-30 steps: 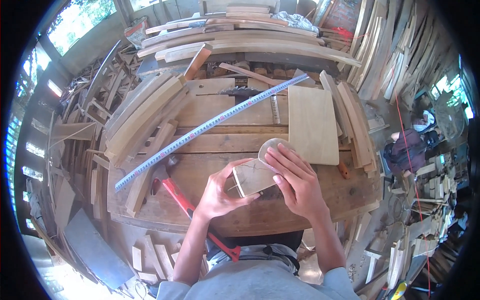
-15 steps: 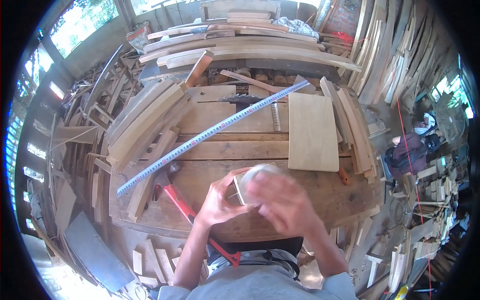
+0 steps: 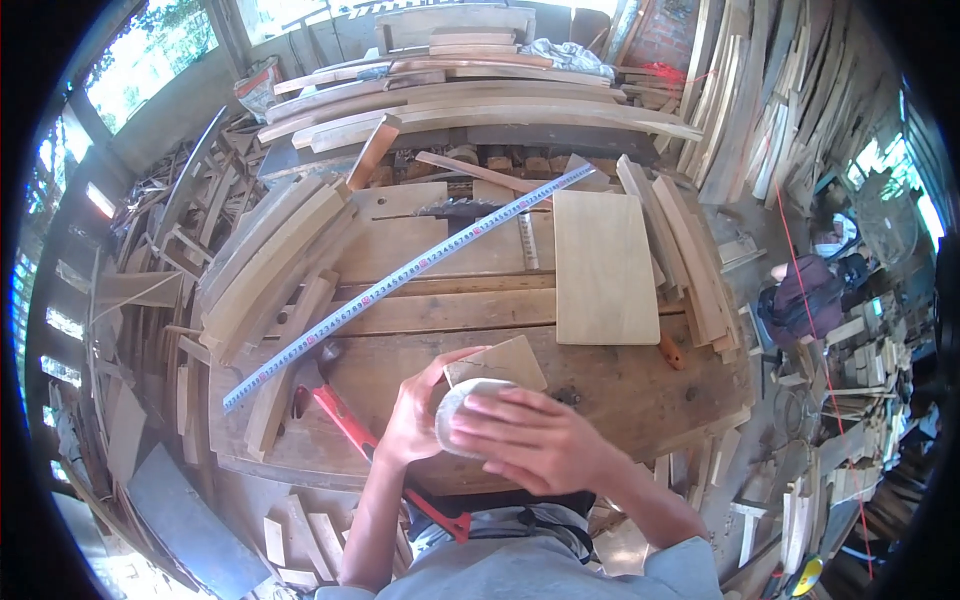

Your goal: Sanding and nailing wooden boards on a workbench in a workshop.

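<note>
In my left hand (image 3: 412,412) is a small light-wood block (image 3: 497,364) with a dark crack line along it, held over the near edge of the bench. My right hand (image 3: 528,438) has its fingers laid over a round pale pad (image 3: 447,420), which looks like a sanding disc. The pad presses against the near side of the block, next to my left hand, and hides part of both. A red-handled tool (image 3: 345,418) with a dark head lies just left of my left wrist.
A long measuring strip (image 3: 400,277) crosses the wooden workbench (image 3: 620,400) diagonally. Right of it lies a flat board (image 3: 606,270), an orange handle (image 3: 671,352) beside its corner. A toothed saw blade (image 3: 455,208) rises from the bench. Timber is stacked around; a person (image 3: 805,298) is at right.
My right hand has moved left and downward with the round pad and is less blurred. More of the block's upper face shows. The whole view has shifted slightly.
</note>
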A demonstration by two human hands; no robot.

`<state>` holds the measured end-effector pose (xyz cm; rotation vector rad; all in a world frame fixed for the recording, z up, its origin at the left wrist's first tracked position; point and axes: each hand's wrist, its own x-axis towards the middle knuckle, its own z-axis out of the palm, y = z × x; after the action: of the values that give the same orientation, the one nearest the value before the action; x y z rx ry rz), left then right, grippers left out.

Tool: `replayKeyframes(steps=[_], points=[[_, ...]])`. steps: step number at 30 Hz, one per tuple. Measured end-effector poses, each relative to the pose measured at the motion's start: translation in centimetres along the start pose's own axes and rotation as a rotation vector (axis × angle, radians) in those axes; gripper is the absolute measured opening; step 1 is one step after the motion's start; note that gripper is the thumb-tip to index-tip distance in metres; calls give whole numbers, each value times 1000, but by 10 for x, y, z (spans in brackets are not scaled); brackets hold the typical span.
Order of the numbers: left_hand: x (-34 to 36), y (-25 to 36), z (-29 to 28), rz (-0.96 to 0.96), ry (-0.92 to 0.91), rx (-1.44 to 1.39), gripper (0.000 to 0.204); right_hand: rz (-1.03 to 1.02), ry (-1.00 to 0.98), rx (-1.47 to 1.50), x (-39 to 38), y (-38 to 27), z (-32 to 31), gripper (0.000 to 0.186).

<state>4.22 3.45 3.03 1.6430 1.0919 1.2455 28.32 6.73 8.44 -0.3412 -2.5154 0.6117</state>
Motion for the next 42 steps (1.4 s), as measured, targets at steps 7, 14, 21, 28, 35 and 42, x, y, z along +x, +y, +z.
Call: replayKeyframes(steps=[7,14,21,28,35,42], points=[[1,4,3,-26,7,56,83,15,17,-92,-2,1,1,44],[-2,-5,-1,-46,-10,36,81,79,83,-120,3,11,-12,41],[0,5,6,-112,11,40,84,256,107,-194,3,27,-13,42],[3,6,6,-94,2,6,81,271,147,-145,-2,34,-12,46],[0,1,6,2,19,4,84,43,37,-73,-5,3,6,45],[-2,-2,1,-39,-31,-21,80,29,-6,-66,5,-14,14,44]])
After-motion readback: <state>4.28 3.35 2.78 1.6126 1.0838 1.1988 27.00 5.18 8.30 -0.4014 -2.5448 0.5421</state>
